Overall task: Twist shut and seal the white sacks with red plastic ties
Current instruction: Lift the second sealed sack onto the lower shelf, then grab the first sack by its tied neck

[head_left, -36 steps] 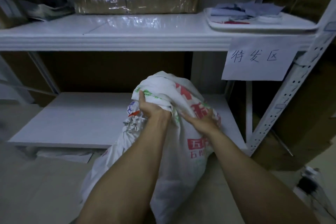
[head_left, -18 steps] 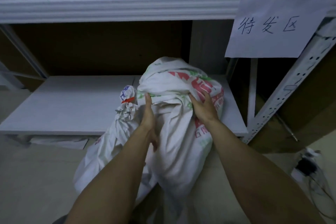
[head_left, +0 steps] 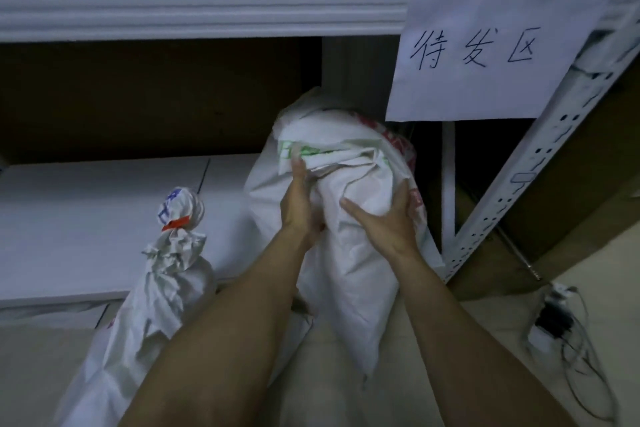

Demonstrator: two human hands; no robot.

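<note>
Since half a second ago the white sack (head_left: 346, 274) has been raised further over the right end of the lower shelf (head_left: 86, 218), and the two hands have been brought closer together on it. The fingers of the left hand (head_left: 298, 208) are clenched on a gathered fold of its cloth, just below the green print. The fingers of the right hand (head_left: 384, 222) are wrapped round the bulge just to the right, with the thumb laid across the front. The sack's top is seen above and beyond both sets of fingers, while its lower end hangs down between the forearms toward the floor (head_left: 595, 288).

A second sack (head_left: 166, 288) is stood to the left of the left fingers and apart from them. Its neck is twisted and bound by a red tie (head_left: 175, 222).

Above and to the right of the right fingers, a paper sign (head_left: 485, 52) with handwritten characters is hung from the upper shelf (head_left: 207, 7). A perforated white post (head_left: 540, 156) is set further right, and a power strip (head_left: 554, 319) with cables is laid on the floor below it.
</note>
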